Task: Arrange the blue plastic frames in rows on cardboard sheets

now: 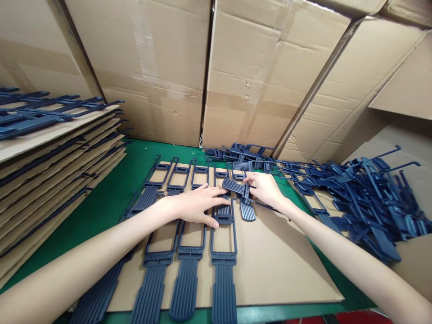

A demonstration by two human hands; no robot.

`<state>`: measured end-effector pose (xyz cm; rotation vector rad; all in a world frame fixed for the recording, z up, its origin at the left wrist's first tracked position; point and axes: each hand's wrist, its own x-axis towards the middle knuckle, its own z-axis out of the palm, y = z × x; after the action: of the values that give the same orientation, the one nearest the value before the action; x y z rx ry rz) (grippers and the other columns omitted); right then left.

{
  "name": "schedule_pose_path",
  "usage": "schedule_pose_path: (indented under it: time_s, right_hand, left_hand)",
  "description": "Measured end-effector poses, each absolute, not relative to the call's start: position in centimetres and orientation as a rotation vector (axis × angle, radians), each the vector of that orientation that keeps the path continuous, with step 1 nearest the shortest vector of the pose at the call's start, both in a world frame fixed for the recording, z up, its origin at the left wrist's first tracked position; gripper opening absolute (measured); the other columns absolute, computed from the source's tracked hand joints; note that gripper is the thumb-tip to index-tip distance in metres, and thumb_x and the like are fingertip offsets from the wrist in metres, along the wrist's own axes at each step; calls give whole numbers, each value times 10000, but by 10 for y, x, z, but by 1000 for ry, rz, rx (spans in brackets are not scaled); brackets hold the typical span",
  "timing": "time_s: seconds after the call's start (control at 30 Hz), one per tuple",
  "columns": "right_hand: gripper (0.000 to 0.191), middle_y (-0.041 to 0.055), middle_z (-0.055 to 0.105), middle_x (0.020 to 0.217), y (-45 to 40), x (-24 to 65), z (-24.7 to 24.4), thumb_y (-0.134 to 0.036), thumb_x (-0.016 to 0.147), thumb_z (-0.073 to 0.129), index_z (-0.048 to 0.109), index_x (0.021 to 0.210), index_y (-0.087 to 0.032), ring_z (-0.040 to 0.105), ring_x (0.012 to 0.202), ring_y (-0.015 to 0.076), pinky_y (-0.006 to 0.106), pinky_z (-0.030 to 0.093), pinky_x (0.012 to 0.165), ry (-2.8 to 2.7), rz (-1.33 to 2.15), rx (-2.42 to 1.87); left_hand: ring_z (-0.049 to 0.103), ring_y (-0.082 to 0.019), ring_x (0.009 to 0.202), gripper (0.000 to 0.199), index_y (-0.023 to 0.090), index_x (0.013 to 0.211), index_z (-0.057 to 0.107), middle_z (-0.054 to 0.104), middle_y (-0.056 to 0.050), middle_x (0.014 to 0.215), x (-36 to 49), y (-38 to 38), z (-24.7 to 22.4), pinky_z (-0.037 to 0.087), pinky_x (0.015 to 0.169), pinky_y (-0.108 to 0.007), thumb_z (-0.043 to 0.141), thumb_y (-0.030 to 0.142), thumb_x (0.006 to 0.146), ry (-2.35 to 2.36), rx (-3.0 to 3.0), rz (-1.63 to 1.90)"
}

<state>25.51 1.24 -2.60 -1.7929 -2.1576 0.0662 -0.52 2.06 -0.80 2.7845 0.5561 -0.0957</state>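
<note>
Several dark blue plastic frames with ribbed paddle ends [224, 288] lie in two rows on a flat cardboard sheet [276, 270]. My left hand [199, 204] rests palm down with fingers spread over the frames near the middle. To its right, my right hand [265, 189] pinches a blue plastic part [234, 186] at its middle. That part lies crosswise over another ribbed end [248, 210], at the right side of the back row.
On the left rises a stack of cardboard sheets [67, 166] layered with blue parts. A tangled heap of blue parts [367, 202] fills the right, with a smaller pile [239, 153] at the back. Large cardboard boxes [246, 72] stand behind the green table [135, 155].
</note>
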Motion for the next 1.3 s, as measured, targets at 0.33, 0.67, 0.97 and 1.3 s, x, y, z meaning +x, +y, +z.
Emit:
schedule_pose_path:
  time_s: [0.33,0.67,0.97,1.3]
  right_hand:
    - [337,44,621,882,17,256,-28,8,706,572,709,968,-153,603,688,133,218,460,660,-2019,113,-1883]
    - [265,51,668,931,17,288,-19,-72,742,559,687,956,-161,638,804,184,269,492,732,-2032,172,-1615]
    - [423,79,638,868,-36,296,30,-435,990,346,691,983,-188,625,756,198,319,522,685,-1848,-41,-1302]
    - [153,102,574,1048,-71,293,-28,-243,926,538,685,911,-204,626,937,210,367,542,842,-2070,-53,-1165]
  left_hand:
    - [124,-325,1446,713,258,1431,410,188,-133,1567,-5,20,-5,139,1148,-501,642,544,820,589,2786,-142]
    - [157,-333,1439,701,247,1421,429,213,-136,1561,-5,19,-4,158,1145,-498,672,499,813,585,2767,-127]
    - [145,-331,1442,695,259,1423,418,214,-131,1562,-4,18,-5,177,1136,-505,659,509,822,600,2792,-143]
    - [122,-314,1449,674,255,1425,413,178,-130,1571,-1,15,3,148,1144,-507,660,470,836,627,2782,-200]
